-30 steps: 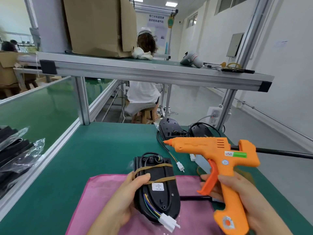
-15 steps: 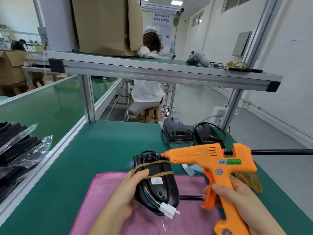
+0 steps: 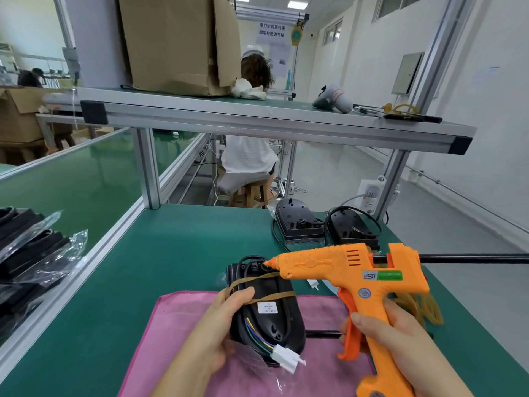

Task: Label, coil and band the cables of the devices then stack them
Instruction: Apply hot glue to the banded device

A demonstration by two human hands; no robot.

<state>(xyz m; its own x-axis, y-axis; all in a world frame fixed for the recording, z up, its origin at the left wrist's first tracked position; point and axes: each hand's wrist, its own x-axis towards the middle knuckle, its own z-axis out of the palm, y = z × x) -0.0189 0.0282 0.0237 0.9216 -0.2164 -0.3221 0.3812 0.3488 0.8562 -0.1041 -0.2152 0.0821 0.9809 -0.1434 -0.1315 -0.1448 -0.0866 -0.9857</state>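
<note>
My left hand (image 3: 217,325) grips a black device (image 3: 272,319) over the pink cloth (image 3: 177,339). Tan rubber bands cross the device, a white label sits on it, and coloured wires end in a white connector (image 3: 287,358). My right hand (image 3: 400,342) holds an orange glue gun (image 3: 352,279) by its handle. The gun's nozzle touches the device's far end, where the black cable enters. A black glue stick pokes out of the gun's back toward the right.
Two more black devices (image 3: 297,222) (image 3: 350,229) with loose cables stand at the table's far right. Loose rubber bands (image 3: 420,308) lie right of the gun. Bagged black parts (image 3: 31,253) pile up on the left. A person (image 3: 249,156) sits beyond the overhead shelf (image 3: 257,118).
The glue gun has come down and left, from hovering above the table until its nozzle meets the device's far end. My left hand keeps its hold on the device.
</note>
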